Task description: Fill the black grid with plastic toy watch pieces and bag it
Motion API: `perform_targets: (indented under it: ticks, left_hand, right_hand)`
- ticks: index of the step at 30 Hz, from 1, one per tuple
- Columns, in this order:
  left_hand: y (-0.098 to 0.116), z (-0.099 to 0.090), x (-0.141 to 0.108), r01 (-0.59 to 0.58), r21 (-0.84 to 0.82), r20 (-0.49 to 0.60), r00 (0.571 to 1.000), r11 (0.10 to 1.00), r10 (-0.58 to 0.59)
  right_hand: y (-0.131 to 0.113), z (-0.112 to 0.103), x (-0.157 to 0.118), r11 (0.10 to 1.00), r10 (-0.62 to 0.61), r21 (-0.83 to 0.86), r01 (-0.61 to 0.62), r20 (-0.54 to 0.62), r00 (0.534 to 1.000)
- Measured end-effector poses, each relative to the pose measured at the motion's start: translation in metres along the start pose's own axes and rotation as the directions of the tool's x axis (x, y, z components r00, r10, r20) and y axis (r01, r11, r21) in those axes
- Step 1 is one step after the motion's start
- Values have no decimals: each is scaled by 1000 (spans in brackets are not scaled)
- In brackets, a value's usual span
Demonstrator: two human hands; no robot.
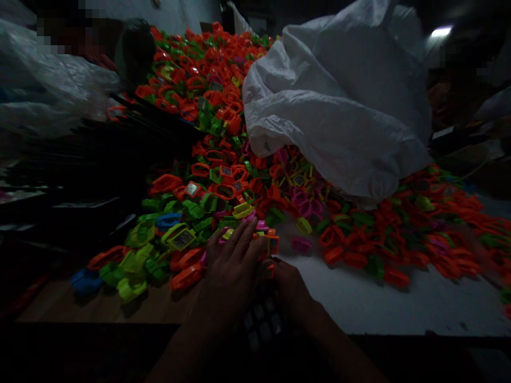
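My left hand lies palm down with its fingers curled over several small, bright plastic pieces. At its fingertips is an orange toy watch with a squarish face, and pink pieces show just beyond. Close against it on the right, my right hand has its fingers bent inward and its thumb side toward the orange piece. What its fingers pinch is hidden. Below both hands is a dark surface with pale squares; its kind is unclear in the dim light. A yellow toy watch lies left of my left hand.
A large heap of orange, green, yellow and pink toy watches covers the table. A white sack rests over the heap's right side. Dark, blurred strips and clear plastic are at left. People sit on both sides.
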State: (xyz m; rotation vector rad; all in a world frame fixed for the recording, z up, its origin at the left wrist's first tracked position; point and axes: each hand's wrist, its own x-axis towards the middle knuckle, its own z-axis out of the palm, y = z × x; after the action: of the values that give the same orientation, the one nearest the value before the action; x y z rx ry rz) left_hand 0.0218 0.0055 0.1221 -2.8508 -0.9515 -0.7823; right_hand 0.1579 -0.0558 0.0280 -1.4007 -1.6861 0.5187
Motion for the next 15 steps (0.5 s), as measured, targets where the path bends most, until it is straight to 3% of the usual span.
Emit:
perform_targets:
  ticks: [6, 9, 11, 14, 15]
  left_hand:
    - [9, 4, 18, -2, 102, 190, 982, 995, -17]
    - [9, 4, 18, 7, 112, 213, 977, 994, -31]
    - [7, 5, 17, 7, 126, 206, 978, 992, -33]
    - [4, 6, 14, -12, 146, 167, 986, 989, -13]
    - [3, 7, 13, -20, 152, 150, 989, 988, -3]
  right_hand:
    - [9, 2, 0, 1000, 27, -1, -27, -22, 999]
    - [8, 10, -1, 1000, 3, -27, -5, -69, 998]
    - [6, 9, 0, 999, 23, -21, -24, -37, 999]
    - [11, -11, 4, 997, 45, 60, -48, 55, 997]
    - [16, -25, 8, 996, 62, 68, -64, 34, 998]
